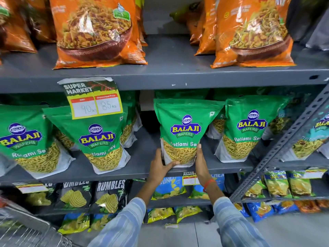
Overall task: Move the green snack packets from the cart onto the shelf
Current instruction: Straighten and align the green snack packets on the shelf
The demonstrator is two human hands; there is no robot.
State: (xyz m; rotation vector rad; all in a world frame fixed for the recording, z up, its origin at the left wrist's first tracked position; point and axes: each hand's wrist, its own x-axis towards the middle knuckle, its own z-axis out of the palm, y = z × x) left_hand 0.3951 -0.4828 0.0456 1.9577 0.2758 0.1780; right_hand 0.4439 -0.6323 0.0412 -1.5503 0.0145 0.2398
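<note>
Two hands are wrapped round one green snack packet [185, 132], which is being stood upright on the grey middle shelf [146, 157], right near the front lip. The left hand [161, 165] is cupped at the lower left corner, with the thumb hooked under the front bottom edge, and the right hand [201, 162] is pressed flat up the right side, fingers straight and close together. So both are closed on the bag, not spread wide.

Plenty of matching packets are already lined up there: one just to the right [247, 129] and another further left [99, 139], with a gap left in between. The cart [26, 227] is only seen as wire mesh in the bottom left corner, and what's left in it can't be made out.

What could go wrong, judging from this: the bag's base looks to be parked very close to the shelf edge, so if it's let go without being pushed back, it could be tipped forward onto the floor. The top is wide and floppy too, so a lean onto the right neighbour could be caused by an uneven release. The hanging price tag [94, 98] is probably safe, being well off to the left.
</note>
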